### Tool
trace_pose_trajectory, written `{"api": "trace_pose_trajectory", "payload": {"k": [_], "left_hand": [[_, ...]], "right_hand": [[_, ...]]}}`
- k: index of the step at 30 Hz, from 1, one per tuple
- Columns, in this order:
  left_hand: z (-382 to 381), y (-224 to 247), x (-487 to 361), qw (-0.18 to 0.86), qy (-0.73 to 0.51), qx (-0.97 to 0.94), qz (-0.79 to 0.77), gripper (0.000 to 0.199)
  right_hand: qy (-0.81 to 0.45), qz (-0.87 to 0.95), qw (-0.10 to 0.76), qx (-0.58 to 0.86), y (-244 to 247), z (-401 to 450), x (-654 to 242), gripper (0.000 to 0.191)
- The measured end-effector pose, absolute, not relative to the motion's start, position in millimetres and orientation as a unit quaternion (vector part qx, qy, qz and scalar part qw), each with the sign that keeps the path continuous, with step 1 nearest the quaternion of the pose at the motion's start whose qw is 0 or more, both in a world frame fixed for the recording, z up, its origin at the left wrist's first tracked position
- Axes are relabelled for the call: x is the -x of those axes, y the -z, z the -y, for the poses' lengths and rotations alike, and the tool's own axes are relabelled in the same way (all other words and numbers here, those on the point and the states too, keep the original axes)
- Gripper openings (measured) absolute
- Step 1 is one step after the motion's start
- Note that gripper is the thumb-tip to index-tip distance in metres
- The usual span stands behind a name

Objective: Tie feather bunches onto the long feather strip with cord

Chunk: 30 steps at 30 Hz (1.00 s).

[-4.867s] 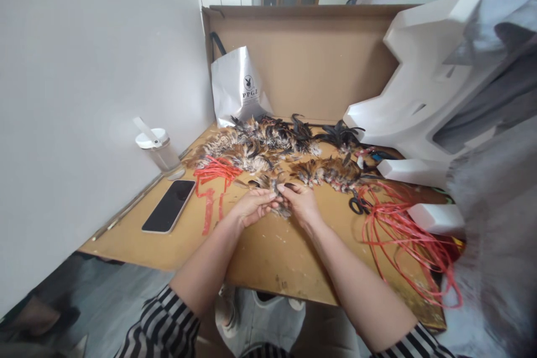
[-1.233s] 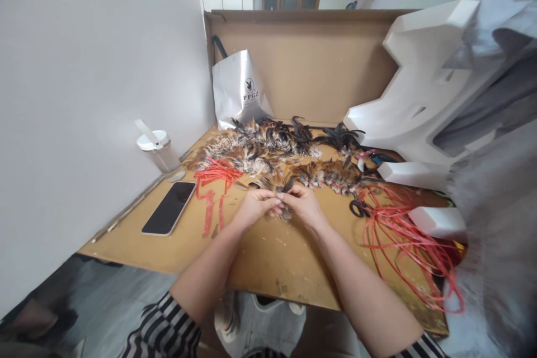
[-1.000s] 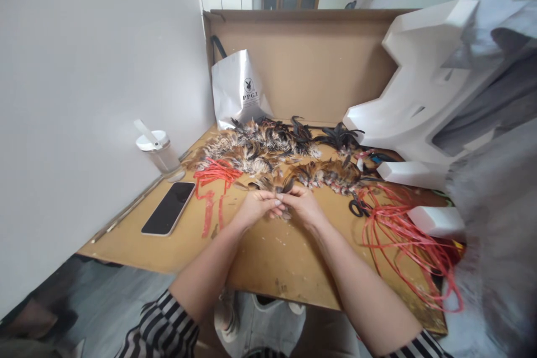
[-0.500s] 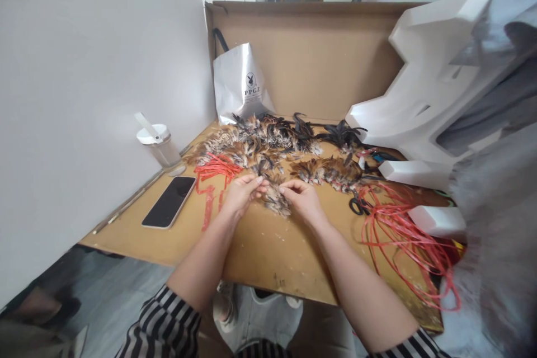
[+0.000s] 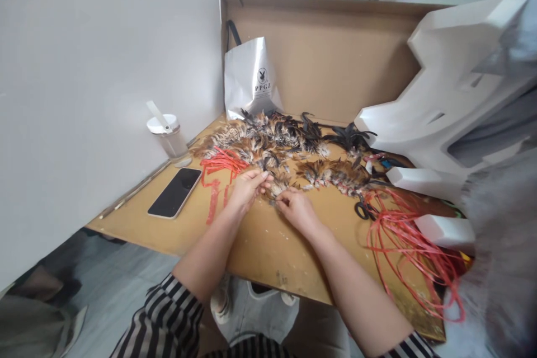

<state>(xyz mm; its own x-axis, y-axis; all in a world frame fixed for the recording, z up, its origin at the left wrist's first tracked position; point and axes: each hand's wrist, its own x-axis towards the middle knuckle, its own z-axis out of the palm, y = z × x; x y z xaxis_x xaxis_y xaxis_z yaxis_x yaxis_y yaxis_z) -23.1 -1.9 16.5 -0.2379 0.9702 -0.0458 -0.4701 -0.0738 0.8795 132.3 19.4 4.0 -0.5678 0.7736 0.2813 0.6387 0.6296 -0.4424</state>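
Both my hands meet over the middle of the yellowish table [image 5: 268, 246]. My left hand [image 5: 250, 185] is closed in a pinch on brown feathers [image 5: 277, 183]. My right hand [image 5: 296, 207] has its fingers pressed together at the lower edge of the same small bunch; what lies between its fingertips is partly hidden. Behind them spreads a long pile of brown, cream and black feathers [image 5: 251, 140]. A second row of brown feathers [image 5: 333, 174] lies to the right. Red plastic strips [image 5: 222, 161] lie just left of the bunch.
A phone [image 5: 175, 193] and a lidded cup [image 5: 169, 137] stand left, near the wall. A silver bag [image 5: 251, 81] leans at the back. On the right are black-handled scissors [image 5: 363, 210], tangled red string [image 5: 403, 235] and a large white foam piece [image 5: 419, 89].
My right hand has moved down and slightly left along the feather bunch, its fingers curled more. My left hand keeps its pinch. The whole view has shifted a little.
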Motion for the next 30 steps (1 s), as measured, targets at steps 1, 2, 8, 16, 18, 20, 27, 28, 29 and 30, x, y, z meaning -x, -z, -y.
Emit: {"api": "trace_pose_trajectory", "payload": {"k": [1,2,8,16,18,20,27,28,29,30], "left_hand": [[2,-16,23,0.539,-0.668,-0.303,-0.415,0.023],[2,-16,23,0.539,-0.667,-0.305,-0.414,0.023],[2,-14,22,0.538,-0.659,-0.315,-0.421,0.023],[1,-14,23,0.537,-0.655,-0.316,-0.427,0.025],[1,-13,23,0.538,-0.652,-0.323,-0.426,0.025],[1,-12,22,0.544,-0.645,-0.329,-0.424,0.024],[-1,-4,20,0.588,-0.595,-0.352,-0.420,0.023],[0,-3,20,0.597,-0.587,-0.354,-0.416,0.023],[0,-2,19,0.606,-0.581,-0.355,-0.411,0.023],[0,-2,19,0.615,-0.575,-0.355,-0.406,0.023]], "right_hand": [[-0.133,0.875,0.214,0.412,-4,-18,-130,0.017],[-0.118,0.877,0.200,0.421,-4,-17,-129,0.018],[-0.085,0.867,0.174,0.459,-5,-16,-128,0.016],[-0.412,0.722,0.319,0.455,3,-37,-139,0.015],[-0.510,0.651,0.342,0.448,2,-40,-141,0.019],[-0.583,0.589,0.354,0.434,-1,-42,-144,0.023],[-0.691,0.483,0.375,0.387,-10,-44,-148,0.029],[-0.689,0.482,0.377,0.388,-9,-44,-148,0.029],[-0.686,0.484,0.379,0.390,-9,-44,-148,0.029],[-0.683,0.486,0.380,0.392,-8,-44,-148,0.029]]}}
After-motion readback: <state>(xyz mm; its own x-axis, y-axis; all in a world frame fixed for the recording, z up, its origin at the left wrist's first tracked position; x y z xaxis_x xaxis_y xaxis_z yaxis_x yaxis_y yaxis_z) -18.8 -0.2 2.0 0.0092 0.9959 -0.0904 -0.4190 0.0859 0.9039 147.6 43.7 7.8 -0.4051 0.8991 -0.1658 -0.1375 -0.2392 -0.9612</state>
